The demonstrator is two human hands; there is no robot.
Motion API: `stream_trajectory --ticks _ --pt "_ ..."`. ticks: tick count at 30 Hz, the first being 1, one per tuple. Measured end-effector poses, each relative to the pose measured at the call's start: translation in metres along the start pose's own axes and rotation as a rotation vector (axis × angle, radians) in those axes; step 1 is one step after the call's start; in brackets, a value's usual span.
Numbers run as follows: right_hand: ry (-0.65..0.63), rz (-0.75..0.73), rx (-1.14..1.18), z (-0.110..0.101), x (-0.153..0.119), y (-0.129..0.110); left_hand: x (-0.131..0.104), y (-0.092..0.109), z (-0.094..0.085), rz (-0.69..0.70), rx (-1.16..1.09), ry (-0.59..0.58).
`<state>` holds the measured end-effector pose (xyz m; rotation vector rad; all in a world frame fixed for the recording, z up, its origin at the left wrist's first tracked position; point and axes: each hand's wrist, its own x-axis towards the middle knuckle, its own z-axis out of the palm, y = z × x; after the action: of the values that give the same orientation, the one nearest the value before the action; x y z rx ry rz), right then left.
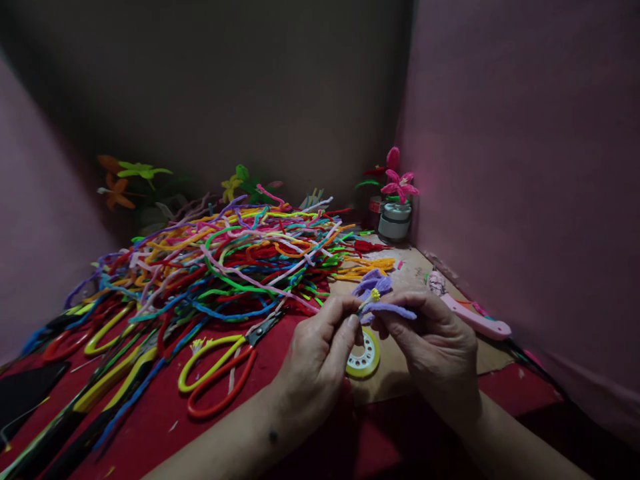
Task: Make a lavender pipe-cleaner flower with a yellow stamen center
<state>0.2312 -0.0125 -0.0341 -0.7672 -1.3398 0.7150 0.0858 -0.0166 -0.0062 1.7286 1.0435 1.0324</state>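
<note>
A purple pipe-cleaner flower [375,285] with a yellow centre [375,294] is held up between both hands over a piece of brown cardboard [480,353]. My left hand [323,357] pinches the base of the flower between thumb and fingertips. On the other side, my right hand [437,340] is closed on a purple petal [395,309] that sticks out towards it. The far fingertips of the right hand are partly hidden. Just below the hands, a roll of yellow tape [364,360] lies on the cardboard.
A large heap of coloured pipe cleaners [240,247] covers the table's left and middle. Red-and-yellow scissors [220,373] and yellow-black pliers [120,387] lie left. A pink glue gun [475,317] rests right. A pink flower [400,183] stands in a grey pot [395,222] behind.
</note>
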Motion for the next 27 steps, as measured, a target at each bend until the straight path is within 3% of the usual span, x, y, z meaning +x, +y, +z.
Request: stream_trajectory --ticks 8,16,22,27 --pt "0.024 -0.114 -0.148 0.004 -0.004 0.002 -0.002 -0.015 0.001 0.257 0.345 0.137" --pt "0.005 -0.142 -0.193 0.004 -0.007 0.006 0.002 -0.020 -0.002 0.458 0.491 0.141" --pt "-0.076 -0.128 -0.148 0.001 -0.009 0.003 0.002 -0.018 -0.004 0.430 0.400 0.155" --pt "-0.004 -0.046 -0.088 -0.001 -0.010 0.002 0.008 -0.011 -0.007 0.188 0.022 0.127"
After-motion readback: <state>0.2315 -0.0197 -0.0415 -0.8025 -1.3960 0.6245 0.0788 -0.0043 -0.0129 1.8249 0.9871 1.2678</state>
